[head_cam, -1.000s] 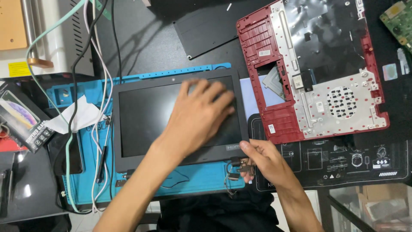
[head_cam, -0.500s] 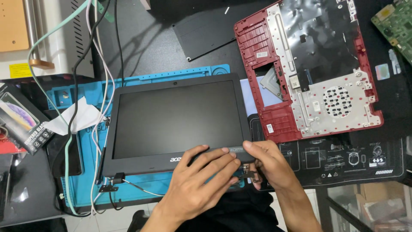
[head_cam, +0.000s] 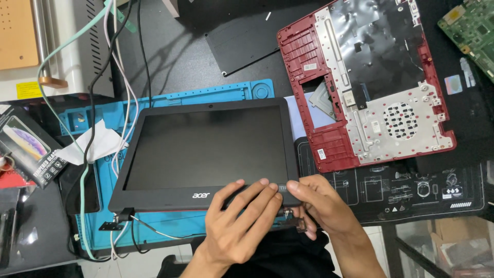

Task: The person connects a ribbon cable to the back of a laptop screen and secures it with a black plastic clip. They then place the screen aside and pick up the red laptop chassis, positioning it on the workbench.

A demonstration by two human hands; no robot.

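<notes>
At the far left stand a pale machine casing [head_cam: 77, 46] and a boxed phone accessory [head_cam: 28, 149], with grey and white cables [head_cam: 90, 128] trailing down over a crumpled white tissue [head_cam: 98, 144]. A blue work mat [head_cam: 170, 98] lies under the black laptop screen assembly [head_cam: 206, 154], which rests flat, glass up, at the near middle of the bench, its thin hinge wires loose at the lower left corner [head_cam: 121, 216]. The left hand [head_cam: 236, 221] lies over the bottom bezel near the right corner, fingers curled and pinching that edge; the right hand [head_cam: 321, 206] grips the lower right corner beside the hinge, fingertips closed on the frame. The panel looks light, thin and stiff but brittle: it likely flexes and cracks if pressed on the glass, so the plastic frame edges and the hinge corners are the safer places to hold, and the dangling wires should not be tugged. To the right lie the red laptop base shell [head_cam: 370, 87], turned inside up, a dark printed desk mat [head_cam: 411, 190] and a green circuit board [head_cam: 471, 25]. The bench is dark and crowded, with little free room
</notes>
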